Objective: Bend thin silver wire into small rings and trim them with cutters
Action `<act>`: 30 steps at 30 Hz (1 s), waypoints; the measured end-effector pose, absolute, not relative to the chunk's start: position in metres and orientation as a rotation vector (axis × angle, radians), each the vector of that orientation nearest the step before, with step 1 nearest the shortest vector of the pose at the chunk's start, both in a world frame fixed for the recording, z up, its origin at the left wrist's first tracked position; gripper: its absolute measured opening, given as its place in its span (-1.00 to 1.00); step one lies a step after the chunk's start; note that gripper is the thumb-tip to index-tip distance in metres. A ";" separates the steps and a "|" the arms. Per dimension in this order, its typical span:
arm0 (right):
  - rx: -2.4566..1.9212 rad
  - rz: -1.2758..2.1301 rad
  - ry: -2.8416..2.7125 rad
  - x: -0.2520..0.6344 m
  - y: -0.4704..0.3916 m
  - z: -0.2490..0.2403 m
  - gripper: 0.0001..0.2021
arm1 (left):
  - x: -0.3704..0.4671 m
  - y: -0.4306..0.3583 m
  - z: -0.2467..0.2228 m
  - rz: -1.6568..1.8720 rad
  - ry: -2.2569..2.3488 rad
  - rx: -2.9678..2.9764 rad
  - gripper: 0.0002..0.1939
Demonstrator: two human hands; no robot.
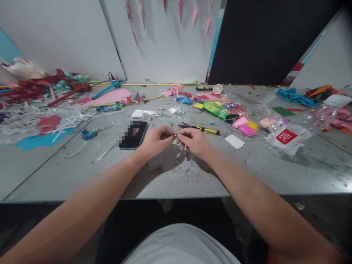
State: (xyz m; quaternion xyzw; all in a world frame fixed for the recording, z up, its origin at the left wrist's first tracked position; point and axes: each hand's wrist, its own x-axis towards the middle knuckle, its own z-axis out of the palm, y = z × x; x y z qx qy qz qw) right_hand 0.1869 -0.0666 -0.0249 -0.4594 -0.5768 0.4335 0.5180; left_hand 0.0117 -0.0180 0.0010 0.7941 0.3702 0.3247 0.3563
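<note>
Both hands meet above the middle of the grey table (pixel 170 183), fingertips nearly touching. My left hand (pixel 158 139) is closed in a pinch around a thin piece of wire (pixel 168 134). Facing it, my right hand (pixel 195 141) pinches at the wire's other end, its thumb and forefinger pressed together. Most of the wire is covered by the fingers. A phone (pixel 134 135) lies just left of my left hand. Behind my right hand rest pliers with yellow and black handles (pixel 209 130). A small white card (pixel 234 142) lies to the right.
Packets of coloured clay (pixel 214 109) lie at the back right, near a clear plastic bottle (pixel 313 117) on its side. Shredded white strips (pixel 24 123) and red and blue craft pieces crowd the left. Upright white panels (pixel 165 47) stand behind the table.
</note>
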 end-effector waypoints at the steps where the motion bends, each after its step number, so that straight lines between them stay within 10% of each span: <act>1: -1.087 1.092 -1.366 0.188 -0.067 -0.023 -0.83 | 0.011 -0.019 0.002 0.849 0.941 2.036 -0.85; 30: -1.047 1.156 -1.379 0.191 -0.075 -0.021 -0.64 | 0.006 -0.018 0.001 0.800 0.599 1.739 -0.91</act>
